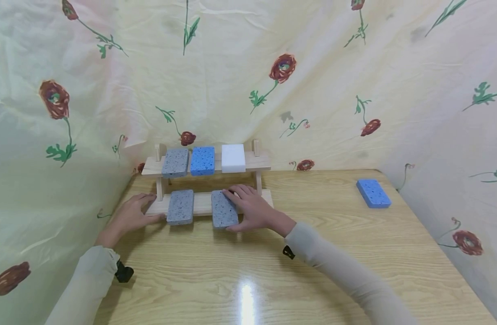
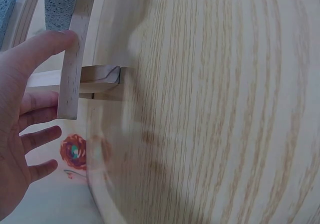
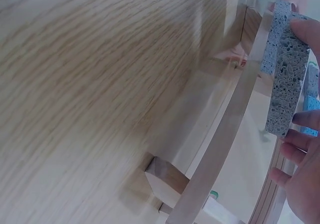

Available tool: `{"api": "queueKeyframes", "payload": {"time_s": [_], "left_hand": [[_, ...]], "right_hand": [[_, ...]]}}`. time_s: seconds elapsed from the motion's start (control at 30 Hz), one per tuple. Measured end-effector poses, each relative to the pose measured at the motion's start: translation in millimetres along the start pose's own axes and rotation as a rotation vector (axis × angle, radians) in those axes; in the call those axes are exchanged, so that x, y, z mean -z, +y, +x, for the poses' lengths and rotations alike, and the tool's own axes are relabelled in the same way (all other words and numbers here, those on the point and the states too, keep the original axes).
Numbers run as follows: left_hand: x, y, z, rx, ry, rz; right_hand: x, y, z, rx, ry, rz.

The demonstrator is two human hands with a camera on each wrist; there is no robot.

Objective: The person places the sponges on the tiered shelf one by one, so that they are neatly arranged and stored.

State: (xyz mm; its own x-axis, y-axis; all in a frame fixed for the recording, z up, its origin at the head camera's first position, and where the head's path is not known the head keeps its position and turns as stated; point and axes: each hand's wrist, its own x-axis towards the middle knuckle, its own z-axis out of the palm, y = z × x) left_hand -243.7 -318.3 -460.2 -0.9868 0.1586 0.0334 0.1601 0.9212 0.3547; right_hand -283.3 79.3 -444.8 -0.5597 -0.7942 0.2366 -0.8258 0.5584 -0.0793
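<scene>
A two-tier wooden rack [image 1: 203, 205] stands at the back of the table. My left hand [image 1: 130, 215] grips the left end of its lower board [image 2: 72, 69], thumb on the front edge and fingers spread behind. With my right hand [image 1: 252, 208] I hold a grey speckled sponge [image 1: 224, 210] by its top and bottom edges, over the lower board; the right wrist view shows the thumb and fingertips on the sponge [image 3: 287, 77]. Another grey sponge [image 1: 181, 206] lies on the lower board, left of the held one.
On the upper board sit a grey sponge [image 1: 175, 162], a blue sponge [image 1: 202, 160] and a white sponge block [image 1: 233, 158]. A second blue sponge [image 1: 373, 193] lies on the wooden table [image 1: 321, 216] at right. Flowered cloth [image 1: 232, 81] hangs behind and along the sides.
</scene>
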Motion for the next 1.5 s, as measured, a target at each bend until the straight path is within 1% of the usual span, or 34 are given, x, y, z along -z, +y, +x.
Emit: {"api": "queueKeyframes", "payload": {"time_s": [0.3, 0.53, 0.87, 1.07, 1.33, 1.5], "left_hand": [[-1.3, -0.8, 0.1, -0.004, 0.006, -0.003], [-0.8, 0.1, -0.4, -0.005, 0.009, -0.003], [-0.4, 0.0, -1.0, -0.012, 0.014, -0.002], [-0.6, -1.0, -0.6, -0.022, 0.019, -0.005], [-0.8, -1.1, -0.6, -0.014, 0.011, -0.001], [-0.5, -1.1, -0.6, -0.011, 0.011, -0.004]], "right_hand": [[-2.6, -3.7, 5.0, -0.018, -0.016, -0.005], [-4.0, -4.4, 9.4, -0.039, -0.029, 0.016], [-2.9, -7.3, 15.6, -0.021, -0.024, 0.019], [-6.6, -7.6, 21.4, -0.014, -0.015, 0.021], [-8.9, -12.0, 28.5, -0.028, -0.048, 0.015], [-11.3, -13.9, 31.4, -0.019, -0.050, -0.005]]}}
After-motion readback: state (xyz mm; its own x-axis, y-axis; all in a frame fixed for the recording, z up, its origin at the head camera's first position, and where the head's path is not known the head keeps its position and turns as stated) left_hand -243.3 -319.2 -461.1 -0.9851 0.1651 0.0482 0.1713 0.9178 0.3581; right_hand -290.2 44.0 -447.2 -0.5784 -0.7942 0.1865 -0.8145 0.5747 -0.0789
